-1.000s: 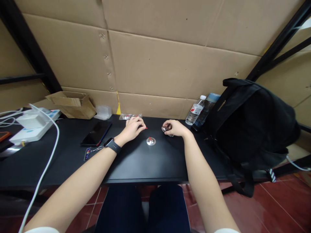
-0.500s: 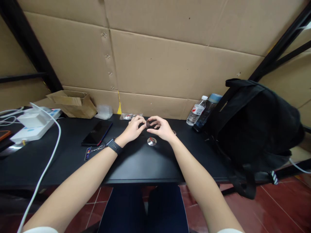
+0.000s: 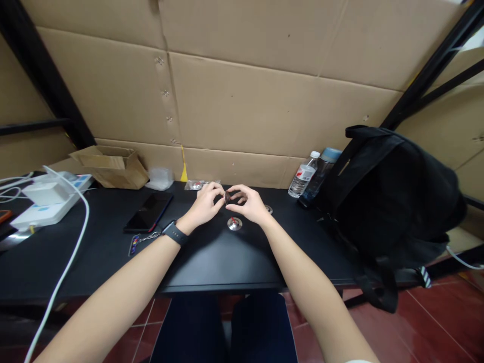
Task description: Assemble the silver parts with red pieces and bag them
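Observation:
Above the desk, a small dark round disc (image 3: 227, 197) stands on edge between my two hands. My right hand (image 3: 247, 202) pinches it, thumb below and fingers curled above. My left hand (image 3: 206, 204), with a watch on its wrist, has its thumb and fingers drawn together at the disc's left side; what its fingertips grip is partly hidden. Just below the hands lies a shiny metal disc with a raised centre and a red bit on it (image 3: 234, 223). Another metal disc (image 3: 268, 209) shows partly behind my right hand.
Behind my hands lies a clear plastic packet (image 3: 196, 185). To the left are a phone (image 3: 148, 213), a key ring (image 3: 134, 244), an open cardboard box (image 3: 117, 169) and a white power strip (image 3: 49, 209). Rightward stand a water bottle (image 3: 303, 175) and a black backpack (image 3: 393, 196).
The view has shifted slightly, so the desk sits a little lower in it. Both hands stay together around the dark disc, which has turned slightly.

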The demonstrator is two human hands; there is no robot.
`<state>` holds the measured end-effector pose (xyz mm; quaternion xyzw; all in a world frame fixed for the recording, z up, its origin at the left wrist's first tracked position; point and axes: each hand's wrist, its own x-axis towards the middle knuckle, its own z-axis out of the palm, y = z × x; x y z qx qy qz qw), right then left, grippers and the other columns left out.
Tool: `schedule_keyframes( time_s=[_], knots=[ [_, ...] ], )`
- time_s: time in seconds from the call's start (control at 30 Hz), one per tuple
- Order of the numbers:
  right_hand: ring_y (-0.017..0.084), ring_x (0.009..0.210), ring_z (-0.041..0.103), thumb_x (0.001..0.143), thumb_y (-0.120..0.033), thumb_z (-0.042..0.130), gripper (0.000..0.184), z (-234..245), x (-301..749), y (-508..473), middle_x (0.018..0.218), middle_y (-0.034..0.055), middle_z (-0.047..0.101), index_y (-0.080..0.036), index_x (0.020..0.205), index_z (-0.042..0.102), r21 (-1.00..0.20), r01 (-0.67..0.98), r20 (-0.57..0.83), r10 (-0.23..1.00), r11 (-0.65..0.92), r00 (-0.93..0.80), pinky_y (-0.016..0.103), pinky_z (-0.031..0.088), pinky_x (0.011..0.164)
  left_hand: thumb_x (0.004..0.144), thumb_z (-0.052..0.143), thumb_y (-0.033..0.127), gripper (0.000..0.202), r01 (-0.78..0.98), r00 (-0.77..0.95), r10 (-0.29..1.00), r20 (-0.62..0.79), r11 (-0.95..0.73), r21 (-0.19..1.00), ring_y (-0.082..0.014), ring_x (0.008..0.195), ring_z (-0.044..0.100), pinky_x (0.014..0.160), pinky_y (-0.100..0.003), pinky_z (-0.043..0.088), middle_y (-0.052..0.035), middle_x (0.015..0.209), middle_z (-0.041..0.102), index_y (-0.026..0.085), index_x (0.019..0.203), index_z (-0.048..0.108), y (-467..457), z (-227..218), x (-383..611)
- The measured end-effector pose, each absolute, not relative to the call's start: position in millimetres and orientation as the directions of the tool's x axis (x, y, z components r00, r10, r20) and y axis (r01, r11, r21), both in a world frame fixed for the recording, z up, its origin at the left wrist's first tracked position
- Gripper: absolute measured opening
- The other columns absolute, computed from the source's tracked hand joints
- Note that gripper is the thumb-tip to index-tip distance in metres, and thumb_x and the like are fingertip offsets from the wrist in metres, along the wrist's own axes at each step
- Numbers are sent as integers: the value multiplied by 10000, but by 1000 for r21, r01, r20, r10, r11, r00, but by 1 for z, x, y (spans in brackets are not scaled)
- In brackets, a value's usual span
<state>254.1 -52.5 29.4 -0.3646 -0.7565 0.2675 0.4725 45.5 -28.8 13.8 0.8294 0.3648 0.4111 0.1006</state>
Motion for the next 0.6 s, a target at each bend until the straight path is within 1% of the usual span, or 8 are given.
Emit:
schedule_keyframes(
  time_s=[0.2, 0.33, 0.5, 0.6],
  knots=[
    [190, 939, 731, 712, -321, 863, 448, 27, 253, -52, 1146, 56, 739, -225, 1114, 689, -779, 276, 492, 822, 563, -289, 275, 529, 742, 961, 570, 273, 109, 506, 388, 684, 618, -718, 478, -229, 1083, 561, 1006, -408, 440, -58, 1103, 614, 213, 930, 655, -29, 13, 47],
    [192, 922, 738, 691, -329, 878, 463, 24, 252, -51, 1152, 61, 739, -225, 1103, 692, -796, 254, 482, 829, 550, -282, 279, 545, 739, 956, 551, 235, 98, 519, 373, 675, 637, -720, 460, -234, 1107, 559, 1001, -406, 444, -60, 1097, 606, 212, 928, 642, -32, 12, 51],
    [223, 929, 757, 680, -370, 884, 457, 22, 252, -49, 1094, 74, 755, -208, 1064, 698, -860, 191, 417, 867, 473, -271, 295, 574, 732, 967, 556, 263, 124, 501, 353, 662, 662, -731, 463, -234, 1093, 567, 988, -401, 450, -61, 1070, 603, 217, 909, 656, -32, 12, 52],
    [231, 921, 762, 648, -369, 910, 505, 26, 255, -50, 1060, 79, 755, -193, 1069, 694, -883, 148, 388, 870, 445, -305, 308, 593, 756, 979, 552, 292, 153, 496, 357, 653, 668, -739, 457, -233, 1087, 571, 991, -404, 448, -59, 1061, 599, 224, 901, 664, -32, 14, 52]
  ],
)
